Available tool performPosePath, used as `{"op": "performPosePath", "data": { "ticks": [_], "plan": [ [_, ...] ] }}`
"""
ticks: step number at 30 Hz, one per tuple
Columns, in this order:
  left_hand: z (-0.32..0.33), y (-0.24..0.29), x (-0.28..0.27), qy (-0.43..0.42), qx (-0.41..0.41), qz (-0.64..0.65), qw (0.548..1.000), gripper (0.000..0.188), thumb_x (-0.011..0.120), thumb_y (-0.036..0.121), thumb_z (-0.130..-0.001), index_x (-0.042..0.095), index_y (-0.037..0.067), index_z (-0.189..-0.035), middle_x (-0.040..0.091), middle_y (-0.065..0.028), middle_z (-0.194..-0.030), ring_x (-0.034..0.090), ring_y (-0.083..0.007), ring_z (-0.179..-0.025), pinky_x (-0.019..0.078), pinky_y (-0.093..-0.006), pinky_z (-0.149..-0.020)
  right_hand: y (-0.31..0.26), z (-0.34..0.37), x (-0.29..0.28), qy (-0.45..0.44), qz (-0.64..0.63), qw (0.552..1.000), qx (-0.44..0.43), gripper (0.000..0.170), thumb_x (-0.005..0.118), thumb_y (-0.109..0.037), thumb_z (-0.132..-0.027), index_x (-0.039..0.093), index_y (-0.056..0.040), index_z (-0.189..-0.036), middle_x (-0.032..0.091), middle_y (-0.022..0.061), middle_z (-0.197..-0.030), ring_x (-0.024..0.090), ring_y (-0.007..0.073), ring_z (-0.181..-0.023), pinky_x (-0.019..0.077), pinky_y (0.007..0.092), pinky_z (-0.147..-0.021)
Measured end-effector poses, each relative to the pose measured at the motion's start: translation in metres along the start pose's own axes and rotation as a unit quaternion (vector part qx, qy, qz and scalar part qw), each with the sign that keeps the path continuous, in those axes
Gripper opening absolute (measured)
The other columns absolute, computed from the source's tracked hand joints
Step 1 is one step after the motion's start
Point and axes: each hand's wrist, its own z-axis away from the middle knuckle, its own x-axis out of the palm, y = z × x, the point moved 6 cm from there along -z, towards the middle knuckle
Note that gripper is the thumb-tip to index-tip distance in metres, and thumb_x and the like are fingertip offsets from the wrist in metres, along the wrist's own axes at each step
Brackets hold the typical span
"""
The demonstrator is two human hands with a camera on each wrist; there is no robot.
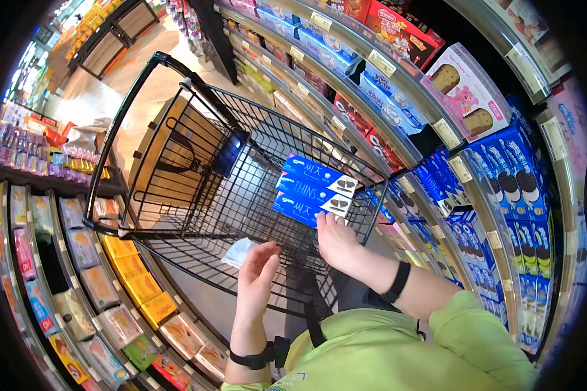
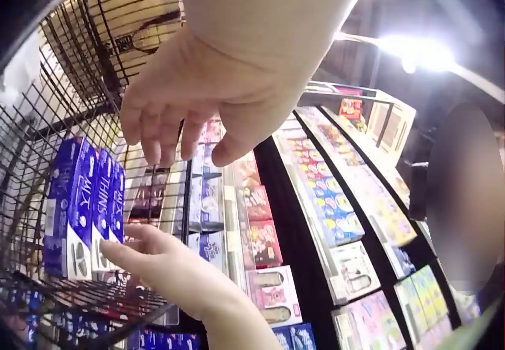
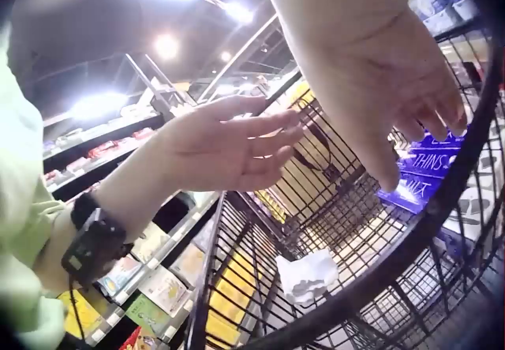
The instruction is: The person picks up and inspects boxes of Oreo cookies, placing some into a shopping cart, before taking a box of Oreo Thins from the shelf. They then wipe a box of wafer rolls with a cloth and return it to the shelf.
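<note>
Both hands reach over the black shopping cart point(image 1: 205, 225), and from my seat neither appears to hold anything. On the head feed I see the left hand point(image 1: 257, 270) raised above the mesh with its fingers loosely bent, while the right hand point(image 1: 339, 246) stretches its fingers to the lower edge of the blue boxes point(image 1: 306, 186), which lie side by side in the cart, one lettered THINS. I can't tell whether its fingertips touch them.

My left wrist feed adds the boxes' white ends with cookie pictures, and shows the left hand's fingers apart and pointing down. Only the right wrist feed gives me the left palm, turned towards the camera, with a small camera point(image 3: 99, 247) strapped to that wrist; there too, the right thumb stands away from its fingers. It also brings out the creases in a crumpled white item point(image 3: 308, 275), which looks like a flat pale patch from the head.

Bright ceiling lights point(image 2: 418, 50) reach me through both wrist feeds. The head feed best shows the brown bag point(image 1: 160, 150) at the cart's other end and the yellow packs point(image 1: 130, 274) shelved on the left.
</note>
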Motion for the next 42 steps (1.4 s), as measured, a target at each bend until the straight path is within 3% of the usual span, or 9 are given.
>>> {"op": "performPosePath", "data": {
  "ticks": [5,9,13,15,19,31,37,41,42],
  "plan": [
    [-0.009,-0.003,-0.045,-0.007,-0.034,0.031,0.999,0.026,0.057,0.006,-0.091,0.056,0.003,-0.117,0.060,-0.0045,-0.110,0.055,-0.0121,-0.104,0.0419,-0.0260,-0.092,0.008,-0.040,0.064,-0.163,0.086,0.967,0.176,0.062,0.066,-0.018,-0.078,0.040,0.0070,-0.128,0.048,0.0254,-0.121,0.054,0.0427,-0.110,0.0546,0.0463,-0.077],
    [-0.018,0.006,-0.064,-0.034,-0.030,0.047,0.998,0.027,0.057,0.007,-0.092,0.055,0.002,-0.118,0.060,-0.0058,-0.111,0.055,-0.0124,-0.105,0.0419,-0.0259,-0.092,-0.006,-0.054,0.061,-0.188,0.082,0.948,0.242,0.057,0.069,-0.009,-0.073,0.042,0.0007,-0.122,0.046,0.0254,-0.124,0.057,0.0400,-0.107,0.0511,0.0432,-0.087],
    [-0.024,0.013,-0.080,-0.049,-0.010,0.047,0.998,0.027,0.056,0.006,-0.091,0.055,0.001,-0.118,0.060,-0.0072,-0.110,0.055,-0.0136,-0.105,0.0430,-0.0278,-0.093,-0.010,-0.066,0.076,-0.203,0.067,0.945,0.247,0.054,0.068,-0.007,-0.073,0.042,0.0013,-0.119,0.046,0.0247,-0.122,0.058,0.0400,-0.105,0.0516,0.0423,-0.085],
    [-0.025,0.016,-0.088,-0.055,-0.020,0.049,0.997,0.027,0.056,0.005,-0.091,0.054,0.000,-0.118,0.060,-0.0076,-0.111,0.055,-0.0139,-0.107,0.0422,-0.0285,-0.095,-0.016,-0.072,0.077,-0.100,0.139,0.969,0.177,0.051,0.069,-0.018,-0.075,0.044,-0.0014,-0.117,0.048,0.0238,-0.115,0.060,0.0429,-0.095,0.0535,0.0461,-0.065],
    [-0.028,0.022,-0.100,-0.063,-0.021,0.043,0.997,0.028,0.056,0.006,-0.091,0.055,0.000,-0.118,0.060,-0.0081,-0.111,0.055,-0.0144,-0.106,0.0425,-0.0283,-0.094,-0.020,-0.078,0.065,0.018,0.107,0.979,0.173,0.044,0.068,-0.010,-0.074,0.047,-0.0008,-0.112,0.052,0.0207,-0.109,0.061,0.0336,-0.093,0.0536,0.0393,-0.075],
    [-0.032,0.030,-0.094,-0.102,-0.028,0.008,0.994,0.029,0.057,0.007,-0.091,0.054,0.001,-0.119,0.059,-0.0077,-0.112,0.055,-0.0140,-0.105,0.0418,-0.0273,-0.093,-0.031,-0.081,0.051,0.022,0.080,0.986,0.142,0.041,0.069,-0.003,-0.069,0.051,-0.0005,-0.106,0.050,0.0167,-0.107,0.055,0.0323,-0.102,0.0513,0.0387,-0.081],
    [-0.033,0.032,-0.090,-0.106,-0.033,-0.004,0.994,0.030,0.057,0.010,-0.091,0.054,0.002,-0.120,0.059,-0.0080,-0.113,0.054,-0.0158,-0.105,0.0416,-0.0289,-0.093,-0.031,-0.082,0.055,-0.036,0.048,0.987,0.147,0.059,0.080,-0.015,-0.063,0.047,-0.0006,-0.109,0.052,0.0205,-0.109,0.054,0.0350,-0.105,0.0514,0.0446,-0.082],
    [-0.036,0.032,-0.089,-0.106,-0.023,-0.012,0.994,0.032,0.058,0.007,-0.090,0.052,0.002,-0.122,0.058,-0.0093,-0.115,0.053,-0.0161,-0.109,0.0410,-0.0296,-0.095,-0.033,-0.076,0.012,-0.044,-0.062,0.990,0.116,0.067,0.081,-0.023,-0.061,0.047,0.0012,-0.113,0.056,0.0190,-0.105,0.056,0.0348,-0.101,0.0507,0.0421,-0.082],
    [-0.038,0.032,-0.086,-0.106,-0.021,-0.013,0.994,0.032,0.058,0.007,-0.090,0.052,0.002,-0.122,0.058,-0.0093,-0.115,0.053,-0.0161,-0.109,0.0410,-0.0296,-0.095,-0.036,-0.073,-0.006,-0.026,-0.208,0.975,0.076,0.066,0.080,-0.023,-0.065,0.047,0.0007,-0.117,0.057,0.0173,-0.106,0.058,0.0311,-0.098,0.0506,0.0397,-0.081]
  ]
}}
